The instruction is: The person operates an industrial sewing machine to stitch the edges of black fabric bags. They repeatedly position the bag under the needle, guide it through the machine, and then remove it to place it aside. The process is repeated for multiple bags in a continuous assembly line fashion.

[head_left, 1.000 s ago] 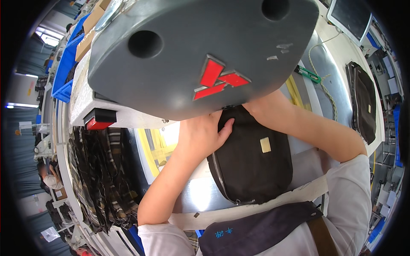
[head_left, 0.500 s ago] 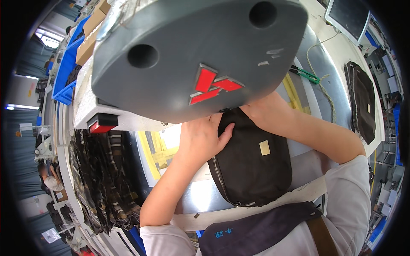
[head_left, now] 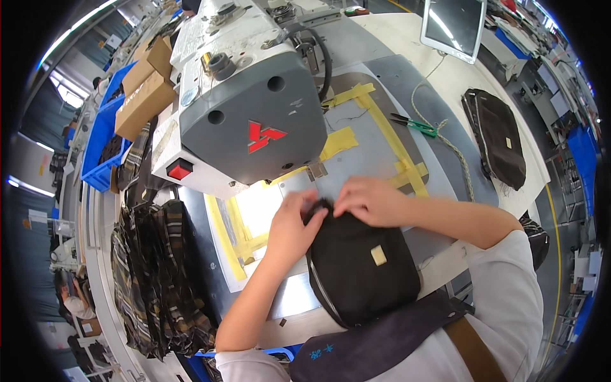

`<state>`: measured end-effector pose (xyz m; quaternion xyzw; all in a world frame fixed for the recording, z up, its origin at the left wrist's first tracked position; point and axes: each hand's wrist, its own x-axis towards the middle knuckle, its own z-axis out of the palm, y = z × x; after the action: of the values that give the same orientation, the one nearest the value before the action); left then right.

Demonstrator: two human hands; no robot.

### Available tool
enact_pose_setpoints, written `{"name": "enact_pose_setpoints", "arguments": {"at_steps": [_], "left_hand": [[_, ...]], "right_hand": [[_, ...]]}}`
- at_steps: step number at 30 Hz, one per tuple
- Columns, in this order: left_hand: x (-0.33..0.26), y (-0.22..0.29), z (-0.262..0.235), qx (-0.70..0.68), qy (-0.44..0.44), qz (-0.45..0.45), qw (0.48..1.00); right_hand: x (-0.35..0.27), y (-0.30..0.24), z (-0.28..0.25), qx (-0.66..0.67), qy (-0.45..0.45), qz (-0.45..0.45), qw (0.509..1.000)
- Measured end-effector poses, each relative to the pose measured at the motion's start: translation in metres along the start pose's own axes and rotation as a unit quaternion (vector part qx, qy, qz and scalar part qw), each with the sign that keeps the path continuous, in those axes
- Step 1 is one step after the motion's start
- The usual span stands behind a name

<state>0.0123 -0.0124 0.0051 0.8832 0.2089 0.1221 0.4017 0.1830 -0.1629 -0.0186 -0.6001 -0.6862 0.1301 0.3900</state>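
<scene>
A black fabric zip bag (head_left: 356, 274) with a small pale label lies at the near edge of the sewing machine's metal bed, close against my body. A zipper runs down its left side. My left hand (head_left: 294, 223) grips the far left corner of the bag, thumb on top. At the middle of the far edge, my right hand (head_left: 372, 202) pinches the cloth between bent fingers and thumb. Some fingertips are blurred. Just beyond both hands stands the grey sewing machine head (head_left: 254, 127) with a red emblem.
Yellow tape (head_left: 410, 165) marks the bed. Green-handled snips (head_left: 417, 126) and a cord (head_left: 458, 153) lie to the right, before another black bag (head_left: 496, 137). Plaid fabric pieces (head_left: 159, 274) hang at left, near a blue bin (head_left: 98, 162) and cardboard boxes (head_left: 145, 105). A tablet screen (head_left: 452, 28) stands far right.
The view has drawn back from the machine head, so more of the bed shows. Both hands and the bag have come nearer to me, out from beneath the head.
</scene>
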Motion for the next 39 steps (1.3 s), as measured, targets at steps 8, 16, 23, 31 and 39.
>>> {"name": "enact_pose_setpoints", "arguments": {"at_steps": [8,16,23,31,39], "left_hand": [[-0.02,0.01,-0.016,-0.102,-0.187,-0.04,0.976],[-0.016,-0.006,-0.015,-0.202,-0.207,-0.07,0.955],[-0.016,-0.016,-0.019,-0.229,-0.226,-0.063,0.945],[-0.014,-0.016,-0.025,-0.302,-0.264,-0.083,0.912],[-0.013,-0.02,-0.024,-0.337,-0.256,-0.068,0.903]], "right_hand": [[-0.033,-0.017,-0.014,-0.108,0.023,0.049,0.993],[-0.044,0.072,-0.11,-0.417,0.1,0.216,0.877],[0.007,-0.018,-0.055,-0.351,-0.009,0.057,0.934],[0.053,-0.025,-0.036,-0.392,-0.196,-0.183,0.88],[0.05,-0.003,-0.014,-0.316,-0.164,-0.159,0.921]]}}
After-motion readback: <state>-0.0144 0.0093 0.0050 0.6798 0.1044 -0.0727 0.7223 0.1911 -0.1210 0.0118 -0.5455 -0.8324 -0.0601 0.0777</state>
